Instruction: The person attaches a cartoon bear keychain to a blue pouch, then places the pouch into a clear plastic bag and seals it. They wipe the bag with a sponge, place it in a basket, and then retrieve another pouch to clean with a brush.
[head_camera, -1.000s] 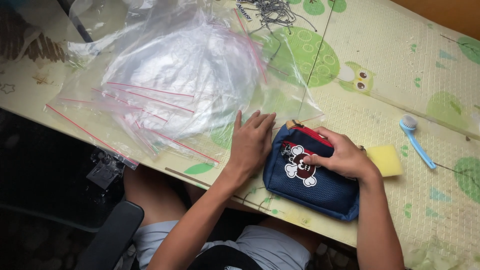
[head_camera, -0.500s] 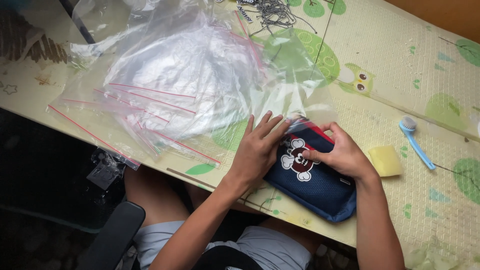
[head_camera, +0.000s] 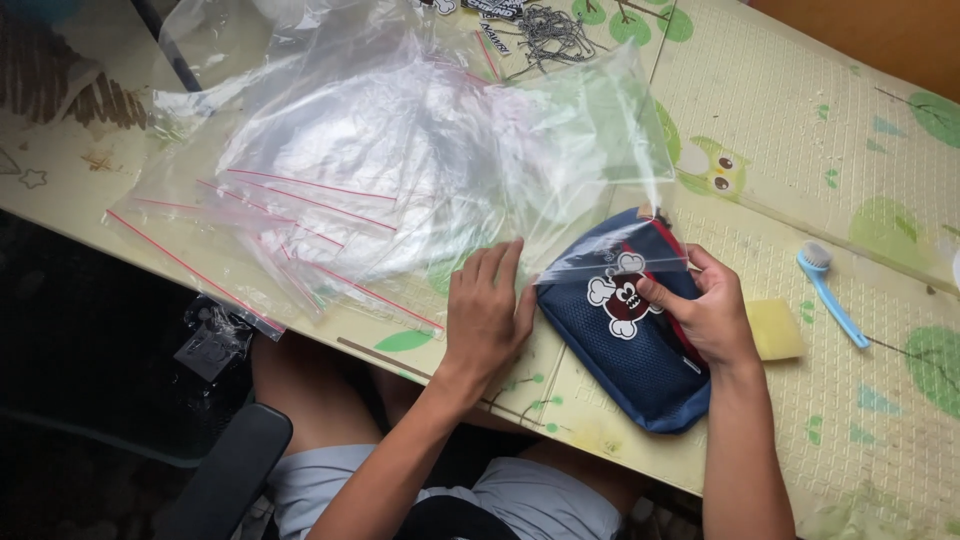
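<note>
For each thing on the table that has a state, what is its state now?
Navy pouch: lying flat, its upper end inside a clear bag's mouth.
Top clear bag: open, partly over the pouch.
Left hand: flat on the bag's edge.
Right hand: gripping the pouch.
Blue brush: lying untouched.
Yellow sponge: lying beside the right hand.

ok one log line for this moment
left hand: flat on clear zip bag | right hand: holding navy pouch at bag mouth | pouch partly inside

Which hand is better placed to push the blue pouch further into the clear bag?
Probably the right hand: it already grips the blue pouch at the clear bag mouth. The left hand lies flat on the bag's edge, steadying it.
</note>
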